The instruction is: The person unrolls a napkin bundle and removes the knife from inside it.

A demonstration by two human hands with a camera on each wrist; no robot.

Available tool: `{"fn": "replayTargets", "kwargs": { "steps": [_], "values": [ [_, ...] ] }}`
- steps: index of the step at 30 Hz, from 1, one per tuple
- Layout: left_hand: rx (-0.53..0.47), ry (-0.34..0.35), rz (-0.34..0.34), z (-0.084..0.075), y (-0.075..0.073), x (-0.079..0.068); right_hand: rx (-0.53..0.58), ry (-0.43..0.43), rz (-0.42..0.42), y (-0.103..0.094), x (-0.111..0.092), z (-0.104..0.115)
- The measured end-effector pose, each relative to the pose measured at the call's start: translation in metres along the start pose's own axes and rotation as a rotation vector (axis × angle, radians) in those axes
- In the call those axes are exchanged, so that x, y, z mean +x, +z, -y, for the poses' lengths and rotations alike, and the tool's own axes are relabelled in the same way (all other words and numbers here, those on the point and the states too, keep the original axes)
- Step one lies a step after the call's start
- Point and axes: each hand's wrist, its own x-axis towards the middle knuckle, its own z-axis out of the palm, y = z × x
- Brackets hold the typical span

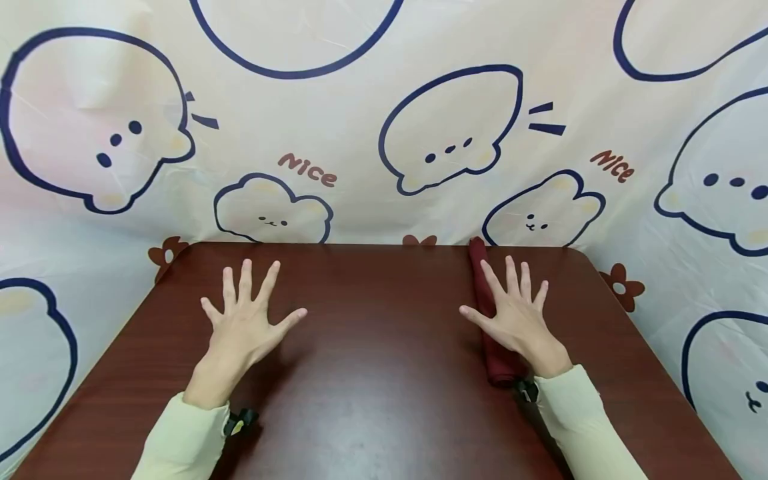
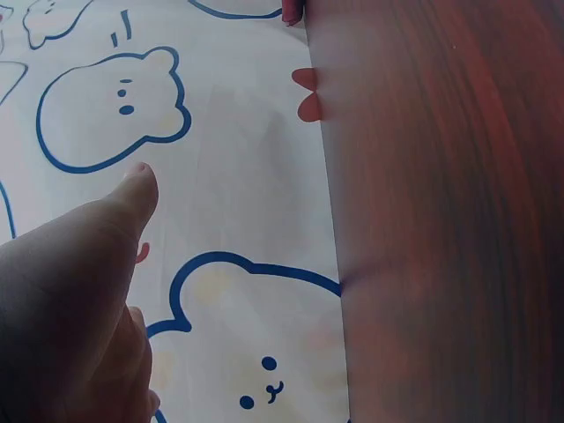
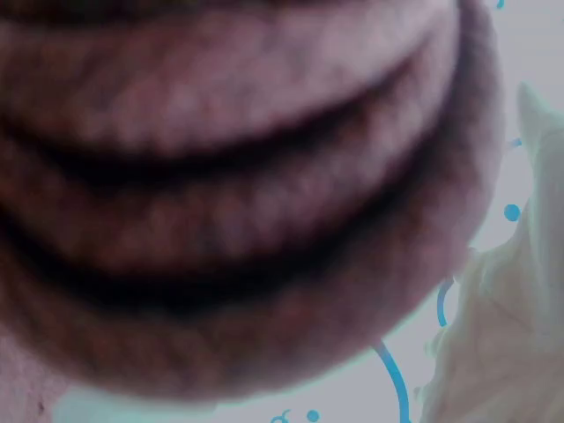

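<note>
Both hands hover over a dark brown table point(image 1: 384, 347) with fingers spread and backs up. My left hand point(image 1: 243, 330) is over the table's left half and holds nothing; its thumb and part of the fingers show in the left wrist view. A dark red roll point(image 1: 501, 363), apparently rolled cloth, lies lengthwise on the right half. My right hand point(image 1: 519, 323) is above and beside that roll, partly covering it, with no grip on it. In the right wrist view the roll's layered end point(image 3: 247, 229) looms large and blurred, and the pale hand point(image 3: 502, 344) shows at the right.
A pale sheet point(image 1: 348, 120) printed with blue-outlined cartoon figures hangs behind the table and along its sides. The far end of the roll reaches the table's back edge. Dark straps point(image 1: 240, 422) sit at the cuffs of the light sleeves point(image 1: 186, 433).
</note>
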Motion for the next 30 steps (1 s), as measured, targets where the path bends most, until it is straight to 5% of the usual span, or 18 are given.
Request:
{"fn": "replayTargets", "kwargs": {
  "steps": [20,30],
  "values": [
    [0.01,0.046,0.022,-0.017,-0.001,0.003,0.005,-0.024,0.091,-0.012,0.0,-0.006],
    [0.009,0.096,0.058,-0.033,0.01,0.006,0.005,-0.058,0.16,-0.021,-0.002,-0.018]
  ]
}}
